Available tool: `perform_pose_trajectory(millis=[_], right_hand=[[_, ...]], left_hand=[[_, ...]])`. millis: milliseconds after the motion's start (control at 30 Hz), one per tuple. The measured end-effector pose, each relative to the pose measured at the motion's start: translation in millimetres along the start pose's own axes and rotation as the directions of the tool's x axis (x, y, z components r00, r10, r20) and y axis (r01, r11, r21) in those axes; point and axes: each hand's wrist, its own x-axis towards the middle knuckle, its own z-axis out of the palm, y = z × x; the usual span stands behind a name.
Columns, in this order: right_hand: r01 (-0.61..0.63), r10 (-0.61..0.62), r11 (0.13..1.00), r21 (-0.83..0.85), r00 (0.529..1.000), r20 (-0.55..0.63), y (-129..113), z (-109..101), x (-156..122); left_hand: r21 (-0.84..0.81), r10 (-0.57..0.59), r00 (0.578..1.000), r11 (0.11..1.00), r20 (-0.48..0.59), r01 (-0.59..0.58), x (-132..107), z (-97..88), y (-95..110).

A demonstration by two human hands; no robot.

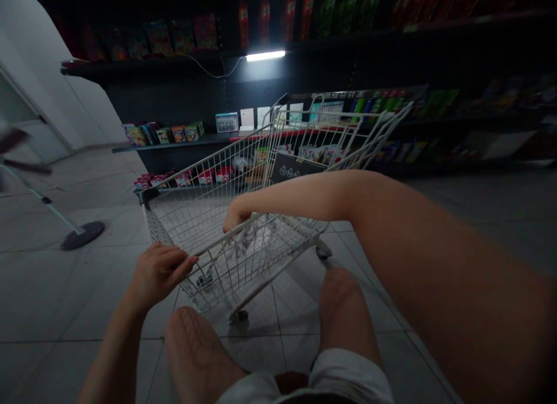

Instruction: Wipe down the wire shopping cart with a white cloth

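No writing can be read: the black plate (296,167) at the far end of the wire shopping cart (261,154) shows only small white icons, and the lettering on the shelf edge (335,94) behind it is too blurred to make out.

The cart stands on the grey floor tiles (65,334) directly in front of the person, its long axis running forward from the hands toward the dark shelving (169,96), slanted up and to the right in the view. Its wire basket is a pale mesh, with the floor showing through.

The left hand (159,273) is closed around the near top rail of the cart, fingers curled over the wire. The right hand (237,215) is hooked over the same rim further along — a narrow, curled grip.

Beyond the cart, colourful boxes (163,134) line a low shelf, with red packets (183,177) just below them, under a lit fluorescent tube (265,56). The person's white shorts (348,375) show at the bottom of the view.
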Motion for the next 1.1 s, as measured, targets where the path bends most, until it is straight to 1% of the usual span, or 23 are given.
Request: perform_pose_trajectory(millis=[33, 133, 200, 267, 333, 400, 433, 467, 533, 600, 633, 667, 733, 800, 833, 867, 967, 1000, 1033, 1100], right_hand=[[-0.016, 0.016, 1.000, 0.012, 1.000, 0.024, -1, -5, 0], [-0.065, 0.057, 0.996, 0.058, 0.991, 0.124, -7, -30, -1], [-0.074, 0.064, 0.995, 0.062, 0.987, 0.149, -6, -39, -4], [-0.086, 0.078, 0.995, 0.046, 0.987, 0.139, 1, -37, -9], [-0.080, 0.077, 0.996, 0.032, 0.992, 0.097, 8, -29, -14], [-0.060, 0.058, 0.998, 0.018, 0.996, 0.071, 11, -24, -17], [-0.049, 0.049, 0.999, 0.008, 0.997, 0.064, 10, -26, -17], [-0.039, 0.039, 0.999, -0.003, 0.997, 0.060, 7, -29, -16], [-0.009, 0.010, 1.000, -0.019, 0.999, 0.037, 1, -38, -10], [0.059, -0.060, 0.998, -0.015, 0.997, -0.045, 1, -41, -3], [0.107, -0.108, 0.994, -0.010, 0.988, -0.114, 5, -39, 0], [0.164, -0.162, 0.986, -0.009, 0.967, -0.197, 11, -35, 2], [0.281, -0.273, 0.959, -0.030, 0.892, -0.362, 30, -23, 4], [0.358, -0.351, 0.931, -0.075, 0.817, -0.457, 49, -19, 5], [0.372, -0.371, 0.923, -0.096, 0.799, -0.473, 55, -21, 6], [0.369, -0.376, 0.922, -0.112, 0.795, -0.477, 58, -27, 8], [0.314, -0.338, 0.940, -0.130, 0.811, -0.477, 54, -51, 19], [0.298, -0.324, 0.945, -0.132, 0.813, -0.484, 52, -57, 22], [0.284, -0.312, 0.949, -0.134, 0.810, -0.497, 51, -58, 24], [0.256, -0.287, 0.957, -0.135, 0.785, -0.549, 57, -51, 20]], left_hand=[[-0.003, -0.008, 1.000, 1.000, 0.004, 0.008, -1, -0.9, -2], [-0.013, -0.037, 0.999, 0.999, 0.019, 0.038, -6, -4.8, -8], [-0.019, -0.070, 0.996, 0.997, 0.057, 0.071, -7, -9.7, -13], [-0.013, -0.128, 0.983, 0.991, 0.129, 0.131, -6, -16.1, -16], [0.013, -0.211, 0.952, 0.977, 0.223, 0.214, 0, -22.1, -14], [0.063, -0.289, 0.917, 0.957, 0.276, 0.283, 10, -24.6, -5], [0.090, -0.309, 0.909, 0.951, 0.278, 0.295, 16, -23.8, 3], [0.117, -0.312, 0.913, 0.950, 0.263, 0.291, 24, -21.6, 13], [0.164, -0.269, 0.933, 0.958, 0.239, 0.234, 41, -13.8, 35], [0.194, -0.208, 0.937, 0.968, 0.280, 0.157, 58, -4.1, 57], [0.212, -0.193, 0.930, 0.969, 0.313, 0.129, 65, 0.4, 66], [0.234, -0.193, 0.919, 0.965, 0.343, 0.116, 70, 4.2, 73], [0.286, -0.231, 0.893, 0.951, 0.387, 0.122, 76, 9.2, 81], [0.332, -0.278, 0.873, 0.932, 0.400, 0.145, 76, 10.7, 83], [0.347, -0.294, 0.866, 0.925, 0.404, 0.152, 75, 10.4, 82], [0.354, -0.303, 0.861, 0.922, 0.408, 0.156, 73, 9.7, 81], [0.346, -0.309, 0.837, 0.925, 0.451, 0.156, 71, 6.6, 80], [0.342, -0.313, 0.828, 0.926, 0.465, 0.158, 72, 5.8, 80], [0.341, -0.315, 0.821, 0.927, 0.476, 0.158, 72, 5.3, 80], [0.346, -0.321, 0.816, 0.925, 0.480, 0.160, 73, 5.3, 80]])
